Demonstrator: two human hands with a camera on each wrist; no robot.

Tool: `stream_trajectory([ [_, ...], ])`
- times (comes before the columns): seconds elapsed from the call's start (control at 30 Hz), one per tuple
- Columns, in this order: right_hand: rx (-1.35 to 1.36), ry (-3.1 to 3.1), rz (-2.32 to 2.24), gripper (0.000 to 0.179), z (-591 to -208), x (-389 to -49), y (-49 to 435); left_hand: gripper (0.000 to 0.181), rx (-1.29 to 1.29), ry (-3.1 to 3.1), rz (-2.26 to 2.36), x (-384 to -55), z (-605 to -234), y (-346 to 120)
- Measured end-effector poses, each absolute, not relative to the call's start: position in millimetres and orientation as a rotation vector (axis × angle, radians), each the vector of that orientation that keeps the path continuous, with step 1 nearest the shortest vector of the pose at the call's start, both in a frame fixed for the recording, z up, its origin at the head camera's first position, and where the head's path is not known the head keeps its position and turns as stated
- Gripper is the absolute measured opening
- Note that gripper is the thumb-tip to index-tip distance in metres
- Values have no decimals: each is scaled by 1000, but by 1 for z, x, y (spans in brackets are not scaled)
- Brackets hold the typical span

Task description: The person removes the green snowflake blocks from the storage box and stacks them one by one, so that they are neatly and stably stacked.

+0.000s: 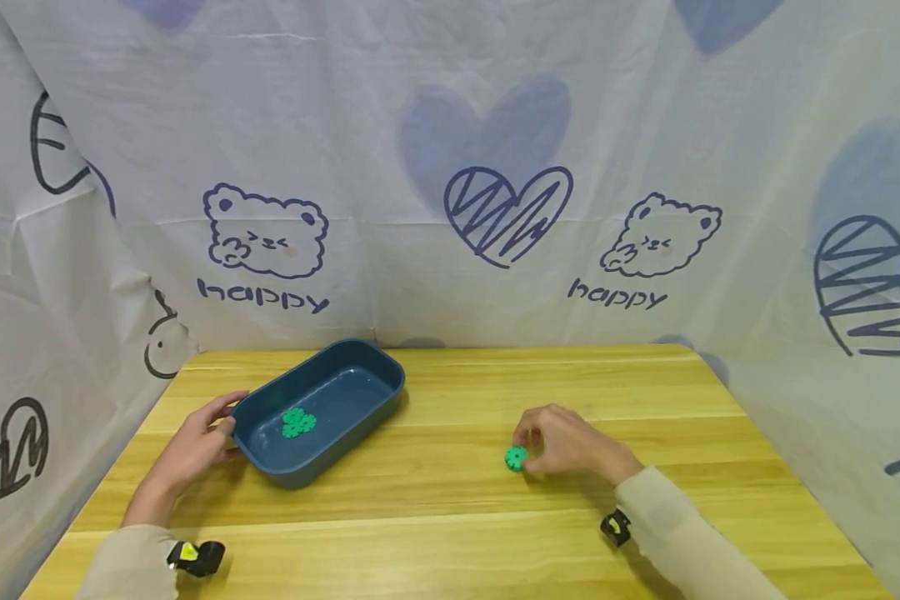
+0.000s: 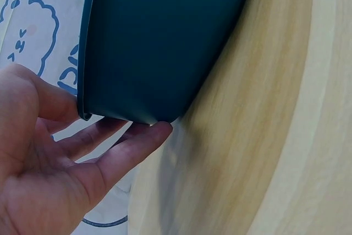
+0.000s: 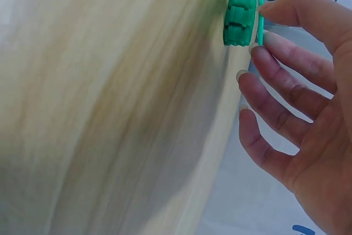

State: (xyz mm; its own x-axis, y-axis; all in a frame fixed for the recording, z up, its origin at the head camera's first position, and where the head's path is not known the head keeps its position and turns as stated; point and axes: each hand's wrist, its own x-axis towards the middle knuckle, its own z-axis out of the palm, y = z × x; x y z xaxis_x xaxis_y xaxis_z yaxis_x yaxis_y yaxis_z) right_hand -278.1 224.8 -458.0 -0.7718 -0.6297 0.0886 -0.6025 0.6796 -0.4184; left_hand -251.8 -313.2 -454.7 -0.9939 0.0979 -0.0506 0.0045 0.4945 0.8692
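My left hand [image 1: 198,442] rests against the near left end of a dark blue rectangular bin [image 1: 352,433]. In the left wrist view its thumb is at the rim and its extended fingers touch the outer wall [image 2: 154,53]. Three green notched plastic discs [image 1: 297,423] lie inside the bin, towards its left end. Right of the bin, my right hand [image 1: 566,443] pinches the topmost green disc [image 3: 260,19] between thumb and index finger. Directly under it stands a short stack of green discs [image 3: 239,20] on the table; the other fingers are spread loosely.
The wooden table [image 1: 450,542] reaches back to a white cloth [image 1: 390,250] printed with hearts and bears. More of this cloth hangs at the left and right sides. A small black wrist device [image 1: 198,558] sits at each sleeve cuff.
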Motion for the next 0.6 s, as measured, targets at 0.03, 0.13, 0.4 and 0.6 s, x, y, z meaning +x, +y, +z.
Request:
stream_trajectory([
  [0.03,-1032,2818,-670,20,-458,-278,225,52,92,2633,1534,-252,-455,-313],
  [0.13,-1018,2801,-673,20,-459,-277,225,52,94,2632,1531,-251,-456,-314],
  [0.4,-1011,2787,-684,18,-460,-278,225,52,80,2629,1523,-251,-455,-314],
  [0.6,-1037,2792,-675,16,-460,-280,225,52,82,2628,1529,-252,-455,-314],
])
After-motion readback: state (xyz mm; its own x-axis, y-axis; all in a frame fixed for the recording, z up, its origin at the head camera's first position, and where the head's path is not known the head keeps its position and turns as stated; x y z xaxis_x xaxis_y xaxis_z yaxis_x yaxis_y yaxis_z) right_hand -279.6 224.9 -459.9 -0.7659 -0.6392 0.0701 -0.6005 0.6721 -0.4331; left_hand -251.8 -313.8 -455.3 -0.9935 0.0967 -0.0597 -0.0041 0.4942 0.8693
